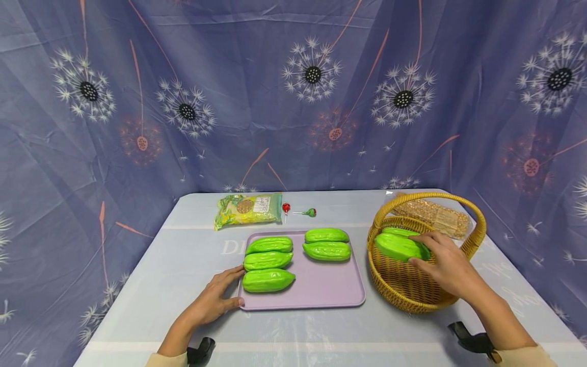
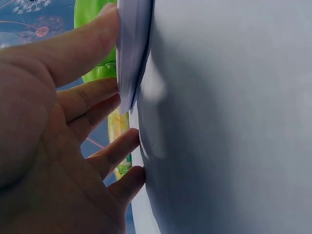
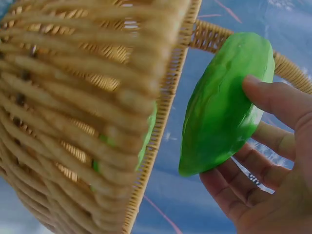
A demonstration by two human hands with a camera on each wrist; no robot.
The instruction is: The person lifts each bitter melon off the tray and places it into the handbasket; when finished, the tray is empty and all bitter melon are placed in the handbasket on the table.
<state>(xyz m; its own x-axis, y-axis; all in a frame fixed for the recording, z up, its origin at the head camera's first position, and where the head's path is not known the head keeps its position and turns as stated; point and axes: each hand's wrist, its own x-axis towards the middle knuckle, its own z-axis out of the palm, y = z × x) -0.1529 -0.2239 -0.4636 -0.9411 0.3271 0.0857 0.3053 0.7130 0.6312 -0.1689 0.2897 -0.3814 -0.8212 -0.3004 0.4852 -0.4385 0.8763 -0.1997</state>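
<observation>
My right hand (image 1: 442, 257) grips a ridged green gourd (image 3: 226, 102), thumb on one side and fingers on the other. In the right wrist view this gourd is above the rim of the wicker basket (image 3: 87, 112). Another green gourd (image 1: 398, 231) shows behind it inside the basket. At the left edge of the lilac tray (image 1: 321, 295), my left hand (image 1: 213, 300) rests with fingers spread, its thumb and fingertips touching the rim. On the tray lie three green gourds (image 1: 268, 281) in a left column and two green gourds (image 1: 326, 251) at the upper right.
Behind the tray lie a yellow-green packet (image 1: 249, 210), a red lollipop (image 1: 286, 207) and a green lollipop (image 1: 311, 212). A clear bag of brown grains or nuts (image 1: 451, 223) sits behind the basket, whose tall handle (image 1: 479, 224) arches over it. A patterned curtain hangs behind the table.
</observation>
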